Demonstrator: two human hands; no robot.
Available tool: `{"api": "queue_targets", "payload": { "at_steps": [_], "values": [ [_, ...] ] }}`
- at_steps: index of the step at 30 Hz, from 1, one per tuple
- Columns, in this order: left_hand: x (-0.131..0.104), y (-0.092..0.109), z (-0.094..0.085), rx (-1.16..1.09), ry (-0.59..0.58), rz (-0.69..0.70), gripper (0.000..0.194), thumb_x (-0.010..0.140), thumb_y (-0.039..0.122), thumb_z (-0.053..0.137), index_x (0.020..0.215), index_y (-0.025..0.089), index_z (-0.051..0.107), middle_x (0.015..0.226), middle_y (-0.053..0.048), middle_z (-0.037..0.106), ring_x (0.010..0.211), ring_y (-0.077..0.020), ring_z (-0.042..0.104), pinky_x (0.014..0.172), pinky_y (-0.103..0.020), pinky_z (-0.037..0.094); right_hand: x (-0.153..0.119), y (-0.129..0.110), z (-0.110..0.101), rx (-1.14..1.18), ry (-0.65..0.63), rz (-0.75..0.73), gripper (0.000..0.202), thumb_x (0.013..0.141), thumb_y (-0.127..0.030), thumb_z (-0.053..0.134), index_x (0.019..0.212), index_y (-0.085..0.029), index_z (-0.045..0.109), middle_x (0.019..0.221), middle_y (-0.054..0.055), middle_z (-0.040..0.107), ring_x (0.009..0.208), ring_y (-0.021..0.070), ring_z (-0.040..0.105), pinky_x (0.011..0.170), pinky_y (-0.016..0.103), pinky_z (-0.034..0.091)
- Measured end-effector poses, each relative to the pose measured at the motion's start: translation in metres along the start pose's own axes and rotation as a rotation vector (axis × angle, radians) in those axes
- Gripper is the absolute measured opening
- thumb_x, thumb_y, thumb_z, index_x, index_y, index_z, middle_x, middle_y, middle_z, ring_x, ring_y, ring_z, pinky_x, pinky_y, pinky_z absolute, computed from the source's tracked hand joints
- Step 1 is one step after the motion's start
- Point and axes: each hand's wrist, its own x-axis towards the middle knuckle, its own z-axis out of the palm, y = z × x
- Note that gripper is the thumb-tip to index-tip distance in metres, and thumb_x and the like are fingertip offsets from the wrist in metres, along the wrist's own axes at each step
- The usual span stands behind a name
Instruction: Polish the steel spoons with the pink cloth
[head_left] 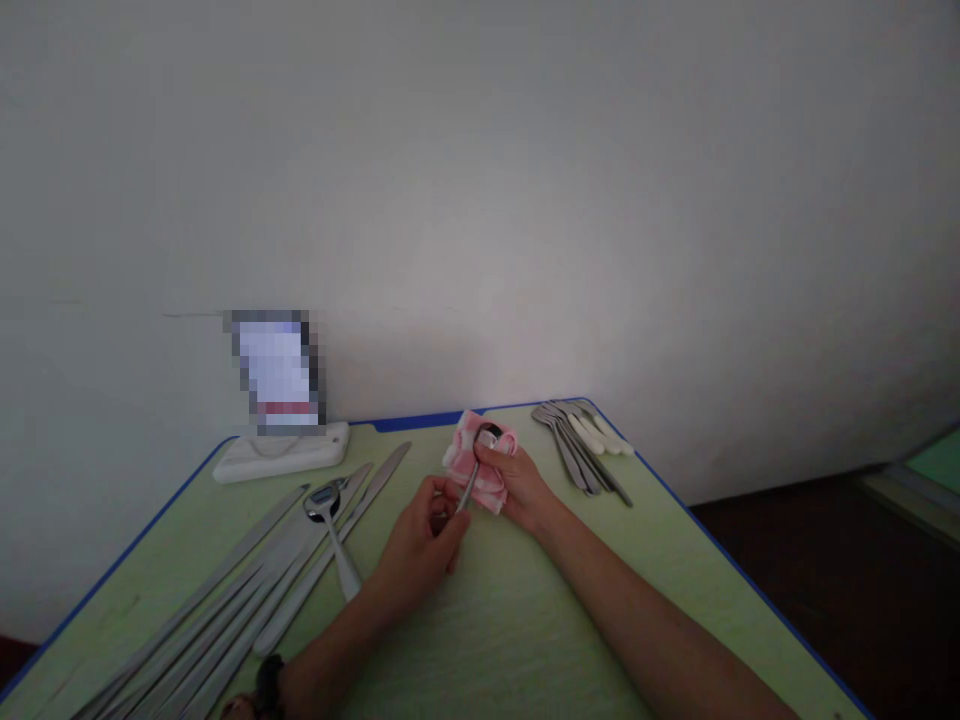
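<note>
A metal spoon [467, 490] is held over the middle of the green table, its bowl up against a pink and white cloth [491, 491]. My left hand [426, 535] is closed on the spoon's handle. With the thumb over the spoon's bowl, my right hand [517, 480] grips the cloth from the right side. Part of the bowl is hidden by that thumb. To the left of my left hand, another spoon [323, 504] lies beside several long table knives [247, 590].
Several metal spoons [574, 455] and white-handled cutlery [592, 432] lie at the table's back right. A blurred phone [276, 370] stands above a white case [281, 457] at the back left. The wall rises behind the blue table edge [420, 421].
</note>
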Motion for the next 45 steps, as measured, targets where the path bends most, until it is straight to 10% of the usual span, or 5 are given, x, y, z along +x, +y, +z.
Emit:
{"api": "queue_targets", "payload": {
  "at_steps": [34, 45],
  "values": [
    [-0.002, 0.002, -0.001, 0.161, -0.092, -0.087, 0.035, 0.085, 0.045, 0.032, 0.066, 0.020, 0.046, 0.045, 0.006, 0.044, 0.041, -0.0105, 0.039, 0.045, -0.023, 0.030, -0.005, -0.002, 0.007, -0.328, -0.004, -0.111, 0.037, 0.058, -0.030, 0.075, 0.090, -0.016, 0.064, 0.072, 0.001, 0.067, 0.059, 0.0130, 0.060, 0.059, 0.026, 0.052],
    [0.004, 0.003, -0.001, -0.180, -0.028, -0.125, 0.034, 0.079, 0.052, 0.042, 0.084, 0.018, 0.045, 0.044, 0.013, 0.028, 0.036, -0.0058, 0.024, 0.037, -0.018, 0.017, 0.008, -0.003, -0.002, 0.106, 0.049, -0.097, 0.026, 0.070, -0.030, 0.068, 0.092, -0.018, 0.061, 0.083, 0.003, 0.070, 0.068, 0.0153, 0.064, 0.067, 0.030, 0.054]
  ]
}}
